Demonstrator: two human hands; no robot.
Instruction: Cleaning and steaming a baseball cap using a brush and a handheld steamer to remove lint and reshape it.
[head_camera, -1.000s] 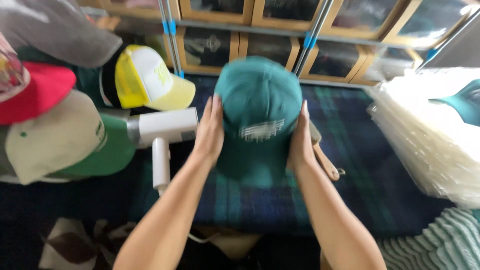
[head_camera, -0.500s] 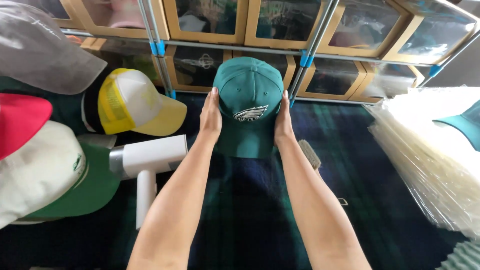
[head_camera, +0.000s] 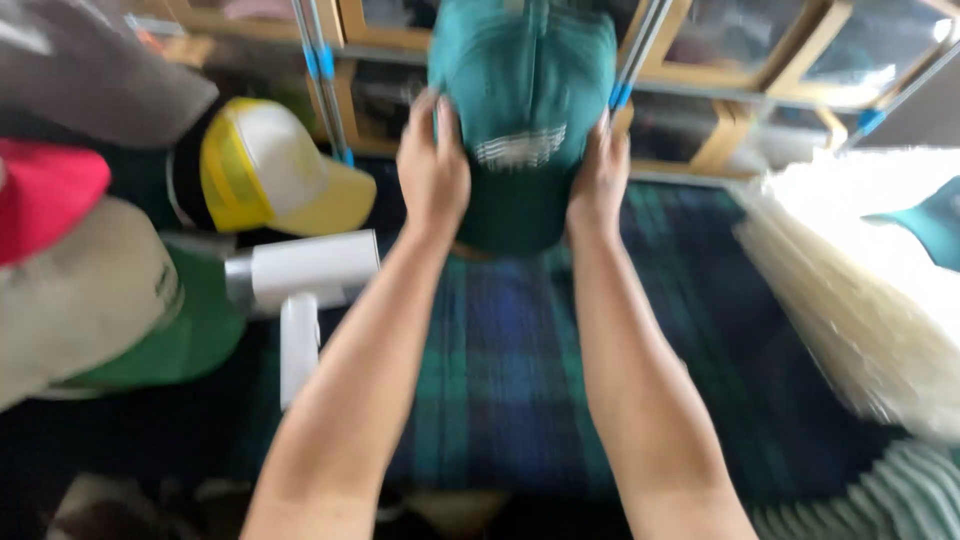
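A teal-green baseball cap (head_camera: 520, 110) with a pale embroidered patch on its front is held up in front of me, brim pointing down toward me. My left hand (head_camera: 432, 168) grips its left side and my right hand (head_camera: 598, 180) grips its right side. The cap hangs above a dark blue and green plaid cloth (head_camera: 500, 370), in front of a rack of cardboard boxes. The frame is blurred by motion.
A white hand-held steamer (head_camera: 300, 285) lies at the left. Beyond it sit a yellow and white cap (head_camera: 270, 170), a cream and green cap (head_camera: 100, 310), a red cap (head_camera: 45, 190) and a grey one. A stack of clear plastic bags (head_camera: 870, 290) lies at the right, with window boxes (head_camera: 720, 60) behind.
Both hands have lifted the teal cap higher and nearer to me, so it looks larger and reaches the top edge. The view has shaken and blurred.
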